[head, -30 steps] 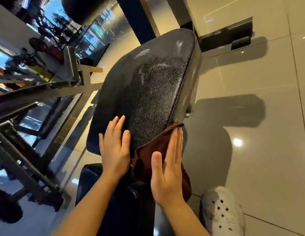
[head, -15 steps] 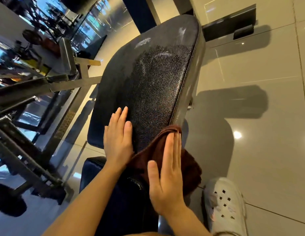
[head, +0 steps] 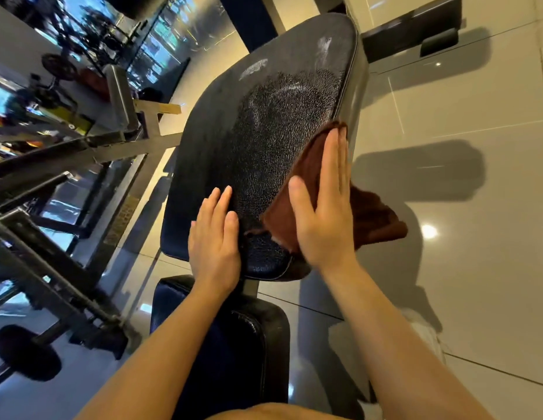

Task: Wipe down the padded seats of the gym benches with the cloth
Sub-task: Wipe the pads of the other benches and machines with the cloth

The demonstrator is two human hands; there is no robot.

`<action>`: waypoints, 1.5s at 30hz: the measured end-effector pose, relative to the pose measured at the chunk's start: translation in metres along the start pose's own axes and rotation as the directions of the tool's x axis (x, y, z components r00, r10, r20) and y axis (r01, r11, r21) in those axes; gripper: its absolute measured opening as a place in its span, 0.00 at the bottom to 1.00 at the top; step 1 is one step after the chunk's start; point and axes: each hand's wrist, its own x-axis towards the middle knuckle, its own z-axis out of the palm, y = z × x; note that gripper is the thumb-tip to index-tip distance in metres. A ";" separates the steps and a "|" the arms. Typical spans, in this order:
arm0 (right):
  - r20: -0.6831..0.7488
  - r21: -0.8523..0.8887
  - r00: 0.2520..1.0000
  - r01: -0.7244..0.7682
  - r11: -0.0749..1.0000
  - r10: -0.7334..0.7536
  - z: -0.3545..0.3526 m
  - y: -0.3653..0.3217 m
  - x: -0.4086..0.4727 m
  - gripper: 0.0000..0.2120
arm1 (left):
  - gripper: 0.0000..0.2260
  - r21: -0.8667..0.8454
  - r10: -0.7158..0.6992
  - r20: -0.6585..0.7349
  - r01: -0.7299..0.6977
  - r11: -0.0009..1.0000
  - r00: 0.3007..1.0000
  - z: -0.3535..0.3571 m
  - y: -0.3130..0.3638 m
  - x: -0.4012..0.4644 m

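Your right hand point(head: 323, 213) lay flat, fingers straight, pressing the brown cloth point(head: 297, 189) on the pad's point(head: 264, 122) right edge, part hanging off. Left hand point(head: 214, 237) was flat too, holding nothing, steadying the pad. Best w/ even pressure, overlapping strokes up toward the smudged top, incl. the side.

A gym: padded bench point(head: 264, 140), weight rack point(head: 82, 153) (tiled floor point(head: 461, 283)).

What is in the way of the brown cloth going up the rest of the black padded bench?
Nothing visible. The right hand presses the brown cloth at the black padded bench's right edge; the left hand lies lower left.
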 end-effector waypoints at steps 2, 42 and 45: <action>0.012 -0.038 0.999 0.046 0.998 -0.046 0.005 0.001 -0.039 0.33 | 0.21 0.009 0.003 0.011 -0.003 1.000 1.000 0.000 0.000 0.000; 0.038 -0.062 0.998 0.059 0.996 -0.057 -0.001 0.026 -0.088 0.29 | 0.21 -0.026 0.017 -0.002 -0.017 1.000 1.000 -0.002 0.000 0.000; 0.075 -0.066 0.995 0.069 0.995 -0.064 -0.003 0.027 -0.095 0.28 | 0.21 -0.029 0.015 0.001 -0.015 0.999 1.000 -0.002 -0.001 0.000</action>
